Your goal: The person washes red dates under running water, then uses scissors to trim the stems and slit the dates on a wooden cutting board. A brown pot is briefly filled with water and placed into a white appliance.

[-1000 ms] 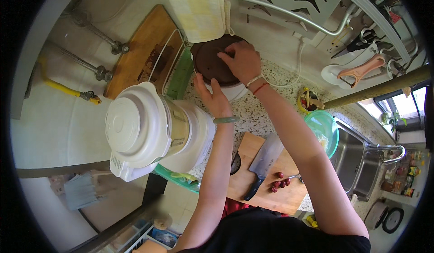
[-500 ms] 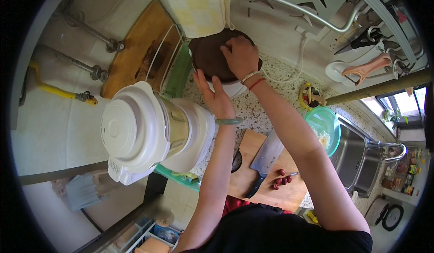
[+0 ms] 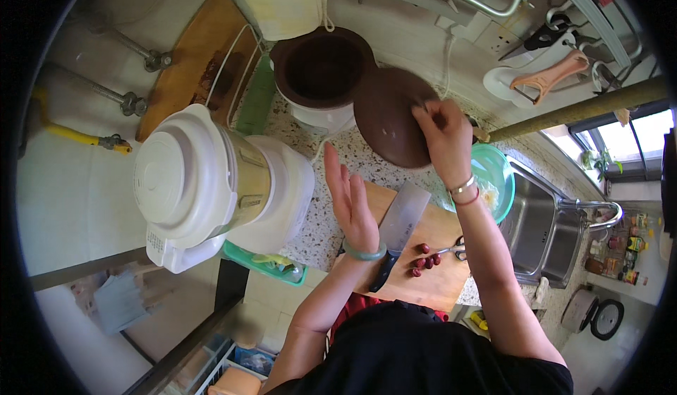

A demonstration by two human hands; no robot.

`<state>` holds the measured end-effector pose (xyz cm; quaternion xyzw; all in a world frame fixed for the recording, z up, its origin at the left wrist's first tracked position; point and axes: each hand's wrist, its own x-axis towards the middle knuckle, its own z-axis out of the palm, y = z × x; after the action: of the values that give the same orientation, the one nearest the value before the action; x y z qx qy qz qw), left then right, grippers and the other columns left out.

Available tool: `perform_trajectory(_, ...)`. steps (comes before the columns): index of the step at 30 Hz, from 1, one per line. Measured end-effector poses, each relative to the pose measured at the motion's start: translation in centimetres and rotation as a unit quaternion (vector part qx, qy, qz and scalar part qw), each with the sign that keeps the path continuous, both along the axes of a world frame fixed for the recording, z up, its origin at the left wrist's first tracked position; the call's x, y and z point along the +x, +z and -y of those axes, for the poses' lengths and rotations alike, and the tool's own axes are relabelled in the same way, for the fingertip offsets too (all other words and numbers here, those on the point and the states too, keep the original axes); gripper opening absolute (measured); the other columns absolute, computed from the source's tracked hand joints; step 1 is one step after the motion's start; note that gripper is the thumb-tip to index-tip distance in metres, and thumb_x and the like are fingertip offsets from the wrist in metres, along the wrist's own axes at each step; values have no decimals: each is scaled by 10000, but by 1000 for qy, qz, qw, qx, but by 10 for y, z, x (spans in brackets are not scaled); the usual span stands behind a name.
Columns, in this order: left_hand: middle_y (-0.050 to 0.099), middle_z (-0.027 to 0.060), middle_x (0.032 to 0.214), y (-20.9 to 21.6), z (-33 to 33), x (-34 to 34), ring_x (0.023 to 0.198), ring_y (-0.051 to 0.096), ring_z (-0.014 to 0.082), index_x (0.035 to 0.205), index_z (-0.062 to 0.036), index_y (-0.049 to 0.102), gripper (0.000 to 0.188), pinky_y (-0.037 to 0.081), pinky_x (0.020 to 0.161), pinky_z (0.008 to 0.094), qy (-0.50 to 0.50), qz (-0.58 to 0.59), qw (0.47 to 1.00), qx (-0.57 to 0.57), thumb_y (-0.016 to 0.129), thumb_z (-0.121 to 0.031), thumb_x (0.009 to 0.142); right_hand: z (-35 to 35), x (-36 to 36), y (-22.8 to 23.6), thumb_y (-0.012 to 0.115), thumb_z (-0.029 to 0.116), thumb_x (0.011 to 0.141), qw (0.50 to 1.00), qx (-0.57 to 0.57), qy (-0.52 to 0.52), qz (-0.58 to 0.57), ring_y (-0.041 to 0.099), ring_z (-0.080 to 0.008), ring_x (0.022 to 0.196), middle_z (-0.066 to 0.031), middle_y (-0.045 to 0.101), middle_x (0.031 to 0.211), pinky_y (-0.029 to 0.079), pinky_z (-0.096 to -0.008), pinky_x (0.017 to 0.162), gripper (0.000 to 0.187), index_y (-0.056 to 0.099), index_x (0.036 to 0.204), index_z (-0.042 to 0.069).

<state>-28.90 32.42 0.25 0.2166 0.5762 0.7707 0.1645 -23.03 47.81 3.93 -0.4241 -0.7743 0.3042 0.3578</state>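
My right hand point(image 3: 444, 140) pinches the top of a round dark brown pot lid point(image 3: 392, 116), which it holds up over the counter. Left of the lid stands the brown clay cooker pot point(image 3: 282, 77) in a white base, uncovered with a dark inside. My left hand point(image 3: 352, 208) is raised with its fingers stretched out, holding nothing, between the pot and the cutting board. On the wooden cutting board point(image 3: 381, 201) lie a cleaver point(image 3: 407, 215) with a black handle, several red dates point(image 3: 421, 262) and a pair of scissors point(image 3: 460, 249).
A large white blender point(image 3: 190, 183) stands at the left, with a green tray point(image 3: 264, 262) beside it. Right of the board are a turquoise bowl point(image 3: 502, 183) and a steel sink point(image 3: 529, 219). A towel point(image 3: 278, 3) hangs above the pot; a wooden board point(image 3: 190, 56) leans behind.
My right hand has lifted the lid off the pot and carried it to the right. My left hand has drawn back from the pot toward the cutting board. The head view has shifted slightly.
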Motion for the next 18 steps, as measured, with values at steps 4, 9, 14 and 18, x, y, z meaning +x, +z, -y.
perform_trajectory(4, 239, 123, 1517, -23, 14, 27, 1401, 206, 210, 1443, 1, 259, 530, 150, 1138, 345, -26, 27, 999, -27, 410, -248, 1000, 17, 45, -38, 691, 216, 792, 994, -45, 2, 96, 590, -317, 729, -136, 599, 818, 453, -385, 622, 213, 614, 798, 16)
perform_trajectory(9, 227, 122, 1520, -61, 22, 43, 1404, 196, 210, 1448, -3, 246, 555, 152, 1136, 344, -46, 74, 994, -58, 425, -270, 995, 20, 46, -104, 660, 272, 808, 986, -46, 14, 157, 607, -329, 793, -124, 607, 856, 476, -436, 679, 228, 629, 831, 47)
perform_trajectory(14, 204, 139, 1523, -88, 1, 35, 1407, 186, 215, 1444, 20, 226, 593, 159, 1136, 343, -48, 111, 990, -68, 438, -302, 993, 9, 29, -144, 664, 264, 799, 981, -26, 20, 190, 605, -312, 813, -89, 601, 881, 482, -428, 687, 193, 638, 826, 74)
perform_trajectory(18, 214, 148, 1519, -110, -13, 26, 1403, 204, 213, 1442, 25, 227, 614, 192, 1128, 328, -45, 125, 987, -88, 443, -330, 990, -3, 17, -159, 671, 254, 787, 982, -10, 14, 190, 606, -306, 806, -81, 590, 872, 486, -420, 681, 176, 639, 825, 84)
